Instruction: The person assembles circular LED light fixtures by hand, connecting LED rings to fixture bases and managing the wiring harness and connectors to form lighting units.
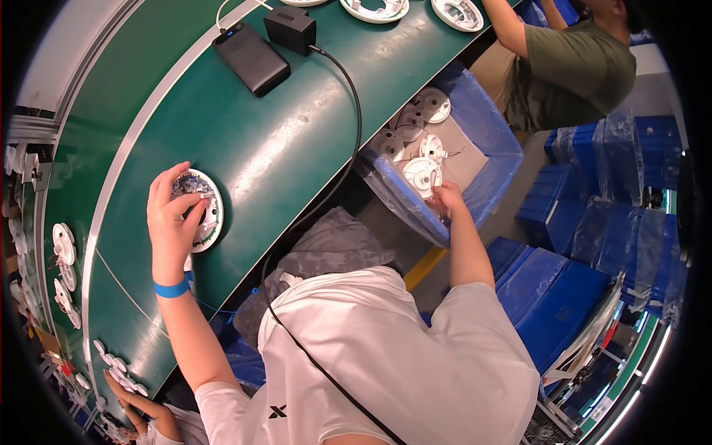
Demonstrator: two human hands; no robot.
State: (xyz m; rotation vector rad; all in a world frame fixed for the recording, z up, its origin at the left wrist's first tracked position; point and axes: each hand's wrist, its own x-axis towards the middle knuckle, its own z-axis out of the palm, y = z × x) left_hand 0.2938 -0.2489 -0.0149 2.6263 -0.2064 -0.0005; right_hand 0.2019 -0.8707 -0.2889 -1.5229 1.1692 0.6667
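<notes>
On the green bench lies a round white housing [214, 222] with a ring of circuit board and loose components inside. My left hand [169, 215], with a blue wristband, is closed over its left side. Fingers reach the far rim, and the thumb and a finger bend in over the middle. To the right, my right hand [447, 199] reaches into a blue-lined bin [495, 174]. Its fingers pinch the near edge of a white round part [423, 176] with thin wires. Another white round part [432, 147] lies just beyond it, with several more against the bin's left side.
A black power bank [252, 59] and a black box [290, 30] with a cable sit on the bench. White round housings [374, 7] line its far end. A co-worker [571, 67] sits beyond the bin. Blue crates [552, 208] stack at right.
</notes>
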